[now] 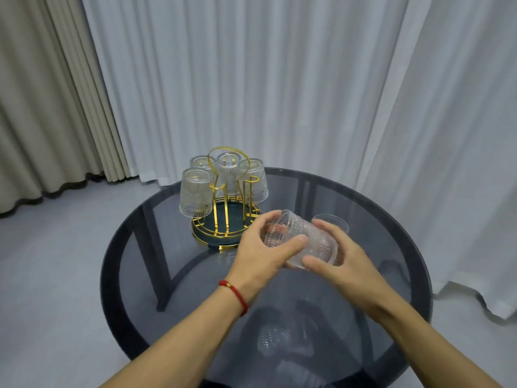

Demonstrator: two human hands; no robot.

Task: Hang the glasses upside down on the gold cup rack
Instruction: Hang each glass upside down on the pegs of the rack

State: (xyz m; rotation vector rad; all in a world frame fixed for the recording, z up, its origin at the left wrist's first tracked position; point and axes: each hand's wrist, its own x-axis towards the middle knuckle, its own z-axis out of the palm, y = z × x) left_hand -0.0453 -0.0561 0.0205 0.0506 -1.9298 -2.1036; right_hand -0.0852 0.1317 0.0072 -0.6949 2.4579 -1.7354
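Observation:
The gold cup rack [223, 217] stands on a dark round tray at the far left of the glass table. Several clear textured glasses hang upside down on it; the nearest one [195, 193] is on the left. Two gold prongs at the front and right [253, 182] are bare. In front of the rack, both hands hold one textured glass [305, 239] tilted on its side, base toward the rack. My left hand [263, 254] grips its base end, my right hand [340, 260] its rim end. Another glass [331, 221] stands upright behind my right hand, partly hidden.
The round smoked-glass table [156, 247] has a dark frame beneath and a curved edge on all sides. White and beige curtains hang close behind it. A red cord bracelet circles my left wrist [233, 295]. Grey floor lies to the left.

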